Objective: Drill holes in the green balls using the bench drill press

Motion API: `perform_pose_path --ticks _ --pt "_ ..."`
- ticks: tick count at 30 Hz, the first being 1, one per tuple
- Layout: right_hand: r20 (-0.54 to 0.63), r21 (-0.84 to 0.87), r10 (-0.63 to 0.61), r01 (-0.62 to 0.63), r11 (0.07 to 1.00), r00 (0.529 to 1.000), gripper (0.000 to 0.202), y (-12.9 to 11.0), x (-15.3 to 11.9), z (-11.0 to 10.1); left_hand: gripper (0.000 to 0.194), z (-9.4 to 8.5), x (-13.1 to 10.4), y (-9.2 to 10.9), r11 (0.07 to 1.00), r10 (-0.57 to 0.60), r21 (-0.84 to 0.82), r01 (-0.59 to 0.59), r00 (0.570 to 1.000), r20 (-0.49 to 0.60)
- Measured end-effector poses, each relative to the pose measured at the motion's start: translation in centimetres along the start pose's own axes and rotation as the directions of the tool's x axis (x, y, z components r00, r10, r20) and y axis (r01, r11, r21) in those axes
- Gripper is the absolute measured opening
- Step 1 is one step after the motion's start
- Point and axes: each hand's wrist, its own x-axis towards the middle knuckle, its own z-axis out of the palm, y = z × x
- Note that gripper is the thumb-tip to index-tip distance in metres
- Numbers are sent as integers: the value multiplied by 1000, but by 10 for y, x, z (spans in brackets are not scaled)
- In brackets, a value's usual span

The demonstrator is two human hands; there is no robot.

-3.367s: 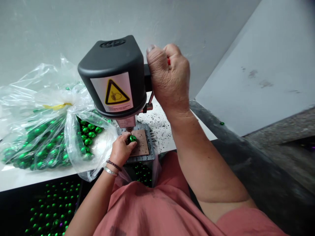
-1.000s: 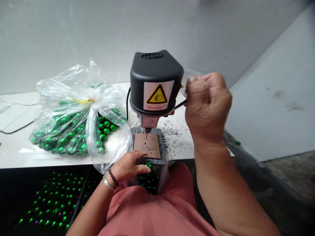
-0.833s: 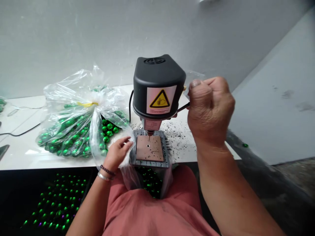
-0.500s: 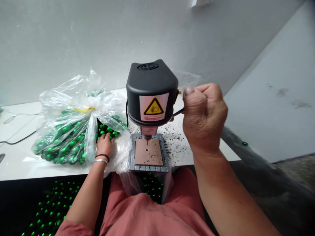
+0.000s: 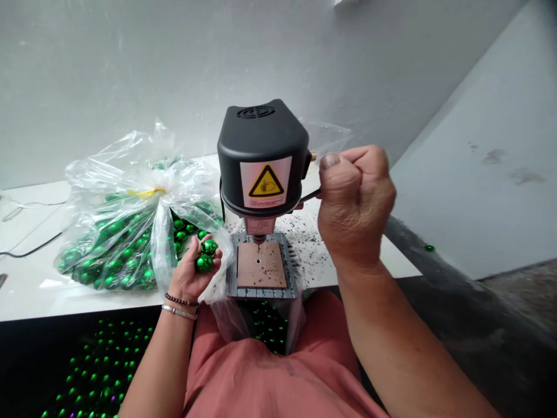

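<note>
Palm up, my left hand (image 5: pixel 194 273) holds two shiny green balls (image 5: pixel 204 263) at the torn mouth of a clear plastic bag (image 5: pixel 108 232) full of such balls. My right hand (image 5: pixel 357 200) is closed in a fist around the lever (image 5: pixel 310 196) of a small black bench drill press (image 5: pixel 263 154). Beneath its drill bit (image 5: pixel 259 247) lies a square brown board (image 5: pixel 261 273) with a small hole in it, on the grey slotted base (image 5: pixel 232 284). No ball sits on the board.
Dark shavings (image 5: pixel 311 244) litter the white table (image 5: pixel 26 296) right of the base. More green balls (image 5: pixel 100 360) lie below the table at the left and under the drill press. One ball (image 5: pixel 429 248) is on the floor at the right. A yellow tie (image 5: pixel 145 193) cinches the bag.
My left hand has come out of the bag's opening and turned palm up, with green balls now in it. The right hand stays at the lever. The view has shifted slightly.
</note>
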Motion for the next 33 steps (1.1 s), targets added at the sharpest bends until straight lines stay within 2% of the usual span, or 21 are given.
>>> perform_pose_path --ticks 7,12,16,21,23,26,28,33 --pt "5 -5 -42 42 999 999 26 1 -2 -3 22 9 -4 -10 974 -167 -150 170 985 33" --pt "-14 -11 -78 78 997 997 25 1 -1 -3 18 17 -7 -18 958 -201 -203 202 979 26" --pt "-26 1 -86 86 996 996 26 0 -1 -3 18 26 -10 -25 955 -241 -179 238 970 7" --pt "-17 13 -92 92 996 996 25 0 -1 -4 31 32 -11 -35 932 -345 -90 351 936 72" --pt "-13 11 -90 90 996 996 25 0 -1 -4 26 33 -10 -37 946 -316 -48 320 946 66" --pt "-6 13 -90 90 996 996 25 0 -1 -5 20 33 -9 -38 978 -199 55 199 980 -18" --pt "-5 24 -82 82 996 997 26 -1 -1 -5 21 32 -8 -37 982 -150 107 156 987 -63" --pt "-3 27 -60 60 998 998 30 -1 8 -2 24 25 -6 -40 967 -65 244 71 997 -32"
